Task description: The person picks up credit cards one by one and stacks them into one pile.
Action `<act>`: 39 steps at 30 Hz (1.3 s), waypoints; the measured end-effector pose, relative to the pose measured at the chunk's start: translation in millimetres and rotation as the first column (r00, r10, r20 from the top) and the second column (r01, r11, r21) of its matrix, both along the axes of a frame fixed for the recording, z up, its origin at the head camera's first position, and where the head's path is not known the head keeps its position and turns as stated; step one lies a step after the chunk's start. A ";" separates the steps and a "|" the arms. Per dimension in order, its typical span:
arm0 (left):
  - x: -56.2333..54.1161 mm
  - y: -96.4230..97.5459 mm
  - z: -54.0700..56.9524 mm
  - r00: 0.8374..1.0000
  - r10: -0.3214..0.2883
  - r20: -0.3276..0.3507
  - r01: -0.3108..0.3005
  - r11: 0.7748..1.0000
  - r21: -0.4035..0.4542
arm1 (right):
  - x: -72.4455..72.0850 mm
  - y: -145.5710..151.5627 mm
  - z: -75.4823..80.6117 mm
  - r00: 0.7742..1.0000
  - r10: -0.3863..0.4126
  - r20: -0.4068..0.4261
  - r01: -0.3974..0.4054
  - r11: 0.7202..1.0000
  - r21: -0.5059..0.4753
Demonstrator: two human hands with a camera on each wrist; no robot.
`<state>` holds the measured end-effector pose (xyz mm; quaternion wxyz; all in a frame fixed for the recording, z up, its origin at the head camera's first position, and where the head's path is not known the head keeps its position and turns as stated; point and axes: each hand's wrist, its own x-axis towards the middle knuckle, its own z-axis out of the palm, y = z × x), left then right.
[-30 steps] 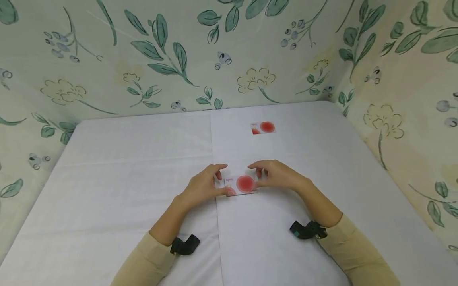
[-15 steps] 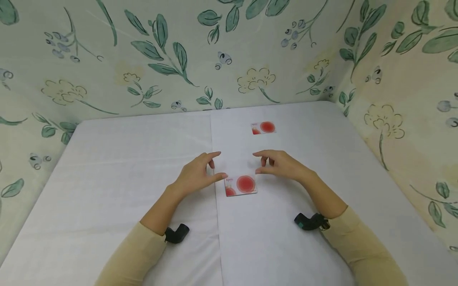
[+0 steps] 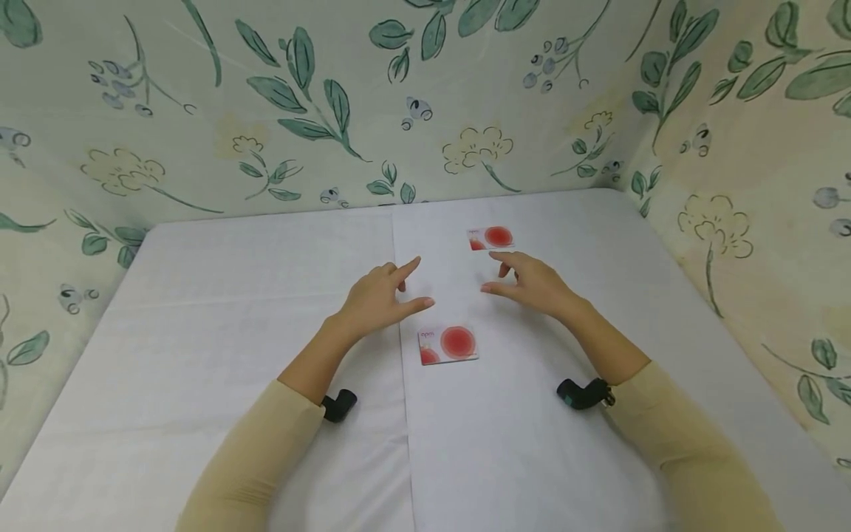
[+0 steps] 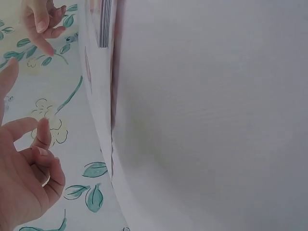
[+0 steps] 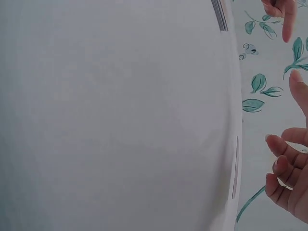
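On the white table lies a small stack of flat cards, the top one white with a red circle and red corner; its layered edge shows in the left wrist view. Farther back is a flat card with the same print. My left hand hovers beyond the stack's left side, thumb and index finger spread, holding nothing. My right hand is in the air just in front of the far card, index fingertip close to its lower edge, also holding nothing.
A white cloth with creases covers the table. Leaf-and-flower patterned fabric rises behind it and along the right side. A black wrist camera sits on the right forearm, another on the left.
Both hands have left the sides of the near stack and moved away toward the back of the table, the right one reaching the far card. The stack and card stay in place.
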<state>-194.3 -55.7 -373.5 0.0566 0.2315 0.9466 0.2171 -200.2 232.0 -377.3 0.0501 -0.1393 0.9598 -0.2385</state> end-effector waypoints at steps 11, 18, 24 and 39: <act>-25.8 21.6 8.9 0.997 -0.002 0.074 0.009 0.996 -0.089 | -18.8 6.2 -5.8 0.999 -0.036 0.030 0.033 0.996 0.087; -39.3 40.4 11.7 0.997 -0.019 0.079 0.031 0.988 -0.154 | -34.1 10.4 -8.5 0.997 -0.055 0.053 0.047 0.987 0.153; -46.5 53.3 16.9 0.996 -0.001 0.094 0.019 0.982 -0.189 | -42.8 13.4 -12.5 0.994 -0.091 0.053 0.077 0.971 0.225; -63.1 94.8 -1.8 0.969 0.043 0.242 -0.009 0.990 -0.140 | -60.7 27.2 -17.9 0.986 -0.134 0.100 0.096 0.943 0.320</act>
